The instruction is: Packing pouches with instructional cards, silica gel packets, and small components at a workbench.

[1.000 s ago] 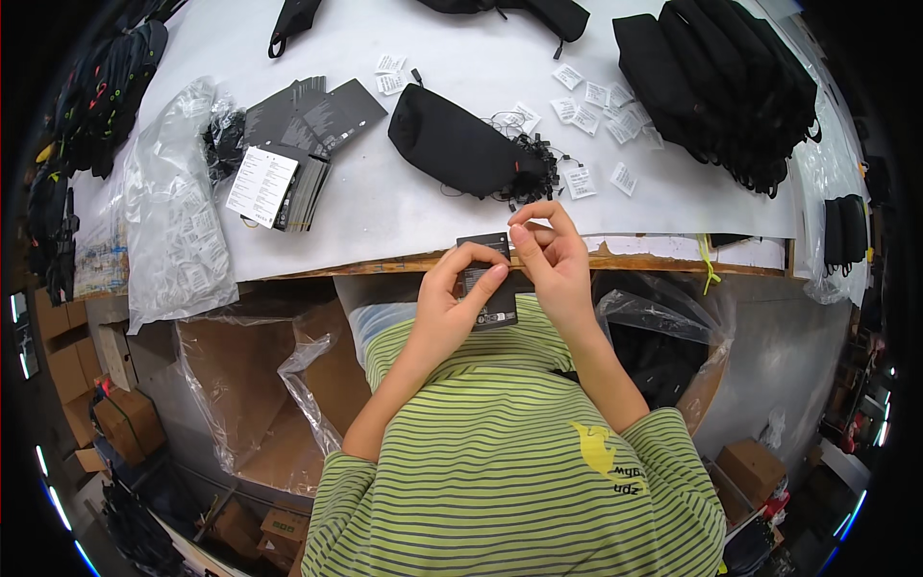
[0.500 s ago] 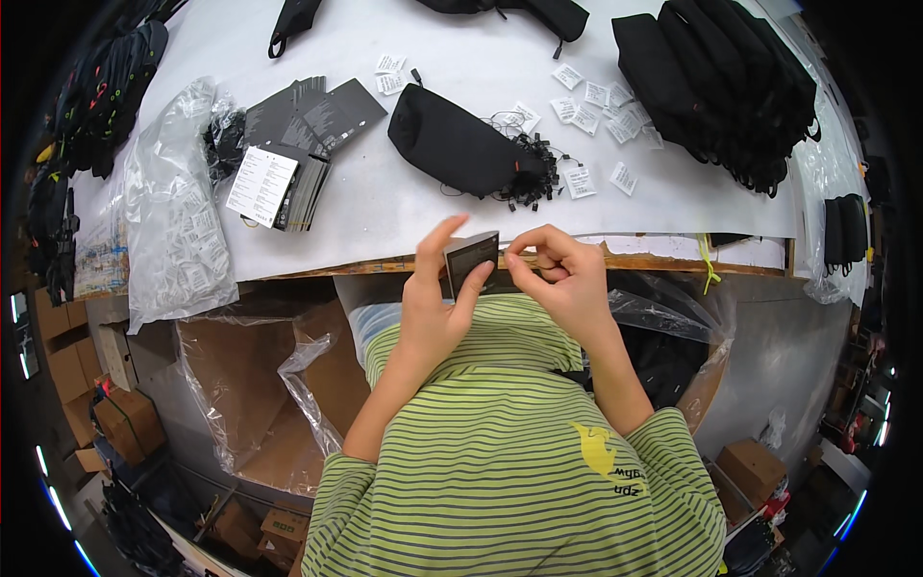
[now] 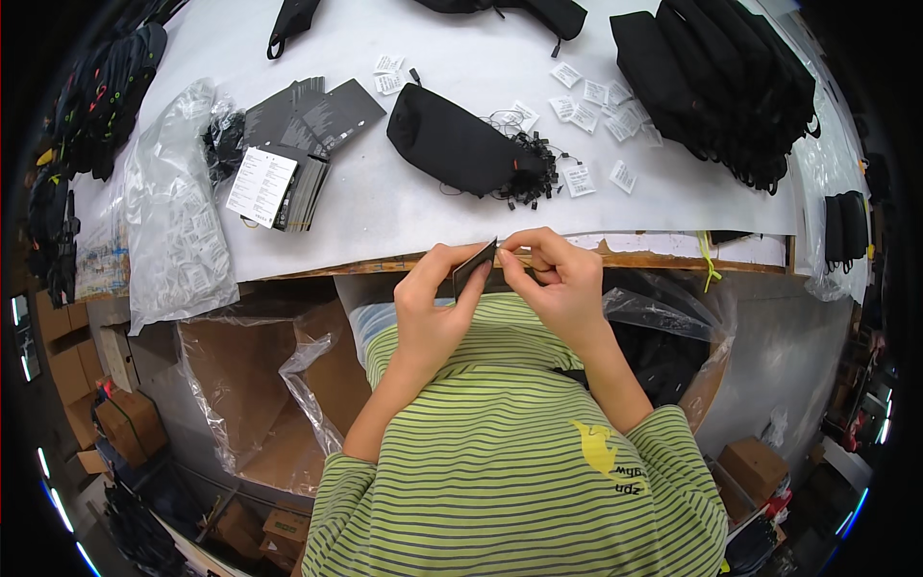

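Observation:
My left hand (image 3: 430, 306) grips a small black hang tag (image 3: 471, 269) between thumb and fingers, tilted so it shows nearly edge-on. Fingertips of my right hand (image 3: 565, 288) are pinched together at the tag's upper corner; whatever lies between them is too small to make out. Both hands are just off the table's front edge, before my striped shirt. Beyond them a black fabric pouch (image 3: 447, 144) lies on the table, with a tangle of black tag strings (image 3: 534, 175) at its right end. Left of the pouch are a banded stack of tags (image 3: 306, 197) and fanned dark cards (image 3: 336, 113).
Several white sachets (image 3: 582, 113) lie scattered right of the pouch. A pile of black pouches (image 3: 711, 91) stands at the far right. A clear plastic bag of sachets (image 3: 183, 212) hangs over the left table edge. Below is a plastic-lined carton (image 3: 250, 394).
My left hand's raised index finger has come down onto the tag, and the tag has turned from facing me to nearly edge-on. My right hand stays pinched beside it.

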A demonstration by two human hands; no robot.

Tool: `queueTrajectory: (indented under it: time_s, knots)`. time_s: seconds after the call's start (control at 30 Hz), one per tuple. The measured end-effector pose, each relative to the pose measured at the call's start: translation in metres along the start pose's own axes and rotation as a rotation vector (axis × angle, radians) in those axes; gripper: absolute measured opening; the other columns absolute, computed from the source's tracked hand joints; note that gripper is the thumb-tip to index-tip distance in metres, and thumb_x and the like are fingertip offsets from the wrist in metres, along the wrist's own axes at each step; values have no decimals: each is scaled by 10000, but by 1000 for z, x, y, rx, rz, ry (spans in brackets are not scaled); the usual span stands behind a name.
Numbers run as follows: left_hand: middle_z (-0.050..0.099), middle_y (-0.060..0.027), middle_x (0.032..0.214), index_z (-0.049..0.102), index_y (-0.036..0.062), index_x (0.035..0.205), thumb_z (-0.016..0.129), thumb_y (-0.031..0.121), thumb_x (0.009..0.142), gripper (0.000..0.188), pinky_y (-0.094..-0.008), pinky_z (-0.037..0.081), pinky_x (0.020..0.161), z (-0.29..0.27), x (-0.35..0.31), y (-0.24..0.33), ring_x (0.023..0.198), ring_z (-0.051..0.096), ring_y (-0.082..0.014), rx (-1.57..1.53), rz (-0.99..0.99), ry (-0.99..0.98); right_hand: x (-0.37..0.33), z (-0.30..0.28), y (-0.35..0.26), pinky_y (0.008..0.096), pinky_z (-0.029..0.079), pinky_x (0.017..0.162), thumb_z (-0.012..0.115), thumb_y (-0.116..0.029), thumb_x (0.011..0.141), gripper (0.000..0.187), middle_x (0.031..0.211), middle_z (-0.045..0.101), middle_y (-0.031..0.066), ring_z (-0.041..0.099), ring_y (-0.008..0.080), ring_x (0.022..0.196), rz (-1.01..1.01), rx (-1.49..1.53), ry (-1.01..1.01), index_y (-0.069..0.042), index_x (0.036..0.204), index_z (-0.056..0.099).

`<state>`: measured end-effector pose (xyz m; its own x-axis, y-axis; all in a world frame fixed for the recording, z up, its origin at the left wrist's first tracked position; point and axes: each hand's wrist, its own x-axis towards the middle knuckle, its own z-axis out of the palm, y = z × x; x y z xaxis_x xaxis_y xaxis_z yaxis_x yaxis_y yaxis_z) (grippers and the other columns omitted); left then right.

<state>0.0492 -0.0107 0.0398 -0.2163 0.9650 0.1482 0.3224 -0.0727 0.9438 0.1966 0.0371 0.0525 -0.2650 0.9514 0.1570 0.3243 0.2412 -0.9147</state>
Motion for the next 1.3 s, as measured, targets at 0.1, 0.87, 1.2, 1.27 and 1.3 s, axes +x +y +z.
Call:
queueTrajectory:
  time_s: [0.1, 0.87, 1.2, 1.27, 1.3]
  knots:
    - [637, -75, 791, 666, 19, 959, 687, -26, 770, 195, -244, 481, 639, -1, 3, 3, 678, 614, -155, 25, 21, 8, 0, 0, 0, 205, 195, 428, 704, -41, 785, 84, 512, 301, -76, 251, 13, 467, -59, -67, 16, -33, 848, 647]
    - [582, -36, 829, 583, 3, 914, 626, 60, 875, 82, -231, 461, 645, 13, 41, -13, 731, 557, -91, -575, -271, -388, -2, -35, 24, 175, 267, 434, 620, -115, 898, 103, 594, 485, -51, 390, 9, 476, 415, 491, -379, -13, 896, 605]
    - [567, -33, 1054, 670, 146, 877, 710, 54, 647, 251, -347, 385, 798, 52, 85, -47, 906, 502, -226, 529, 525, -47, -7, -57, 38, 186, 270, 455, 651, -136, 881, 124, 579, 519, -64, 388, 9, 487, 443, 376, 21, -13, 898, 645]
    - [564, -7, 910, 631, 119, 832, 711, 71, 648, 206, -351, 372, 719, 32, 62, -33, 775, 487, -217, 507, 521, 55, -6, -49, 42, 185, 246, 453, 657, -122, 872, 114, 574, 499, -71, 362, 4, 490, 429, 330, 31, -10, 897, 652]
    - [564, -7, 910, 631, 119, 832, 711, 71, 648, 206, -351, 372, 719, 25, 50, -29, 775, 487, -217, 513, 515, 49, -4, -39, 43, 185, 222, 451, 663, -108, 863, 105, 568, 478, -78, 335, -1, 492, 407, 287, 25, -8, 896, 659]
